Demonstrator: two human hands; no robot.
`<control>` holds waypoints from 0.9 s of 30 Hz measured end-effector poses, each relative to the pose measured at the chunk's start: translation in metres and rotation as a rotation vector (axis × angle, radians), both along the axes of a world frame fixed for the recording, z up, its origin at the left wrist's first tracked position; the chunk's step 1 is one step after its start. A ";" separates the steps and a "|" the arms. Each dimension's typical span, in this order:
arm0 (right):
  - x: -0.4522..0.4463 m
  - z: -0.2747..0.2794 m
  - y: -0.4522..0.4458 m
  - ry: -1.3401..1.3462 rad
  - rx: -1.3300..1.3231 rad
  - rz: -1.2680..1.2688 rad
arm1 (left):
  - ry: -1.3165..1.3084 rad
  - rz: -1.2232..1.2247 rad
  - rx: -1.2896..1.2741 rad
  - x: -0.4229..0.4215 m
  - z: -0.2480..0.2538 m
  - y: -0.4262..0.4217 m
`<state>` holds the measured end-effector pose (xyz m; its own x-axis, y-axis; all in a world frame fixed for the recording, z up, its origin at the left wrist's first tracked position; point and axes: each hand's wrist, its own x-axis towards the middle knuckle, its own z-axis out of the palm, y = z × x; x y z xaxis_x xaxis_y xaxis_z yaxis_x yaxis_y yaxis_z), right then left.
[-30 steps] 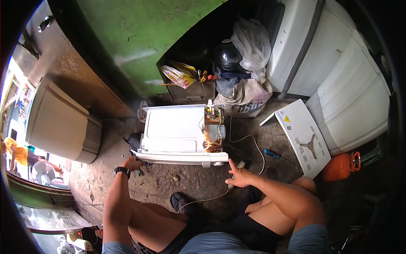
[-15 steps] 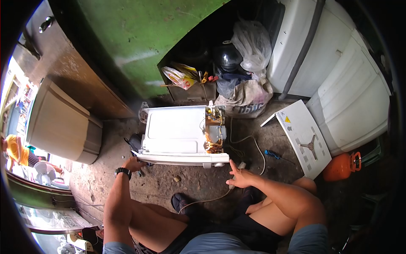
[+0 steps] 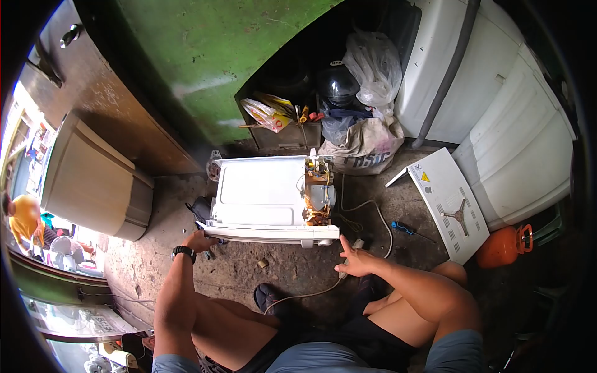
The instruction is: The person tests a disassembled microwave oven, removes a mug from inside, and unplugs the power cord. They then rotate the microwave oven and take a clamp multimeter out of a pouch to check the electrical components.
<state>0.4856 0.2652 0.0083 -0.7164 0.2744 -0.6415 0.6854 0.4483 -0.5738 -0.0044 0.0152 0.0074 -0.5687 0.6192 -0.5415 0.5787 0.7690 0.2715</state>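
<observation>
An uncovered microwave oven [image 3: 264,189] lies on the floor in front of me, its wiring and components [image 3: 319,199] bared along the right side. My left hand [image 3: 196,240], with a black watch at the wrist, is closed at the oven's front left corner. At the opposite front corner, my right hand [image 3: 356,260] has its index finger stretched toward the panel edge; contact is unclear. Under that hand a pale block [image 3: 342,271] is partly hidden, with a cord running from it toward my foot. The vented metal cover [image 3: 449,202] lies to the right.
A blue-handled screwdriver [image 3: 403,227] and loose cable [image 3: 387,233] lie right of the oven. An orange gas cylinder [image 3: 502,245] stands beyond the cover. Behind are a printed sack [image 3: 367,146] and a black helmet [image 3: 337,84]. At far left, another person [image 3: 26,217] is near a fan [image 3: 65,252].
The view has shifted slightly, and both hands stay at the oven's front corners. At far left, the other person has shifted posture.
</observation>
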 end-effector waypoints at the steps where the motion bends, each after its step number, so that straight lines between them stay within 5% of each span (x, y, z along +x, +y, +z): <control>1: 0.000 0.002 0.000 -0.003 -0.011 -0.006 | -0.038 0.029 -0.060 0.002 0.004 0.003; 27: 0.002 -0.009 0.001 0.001 0.017 0.018 | -0.031 0.039 -0.148 0.000 0.004 0.002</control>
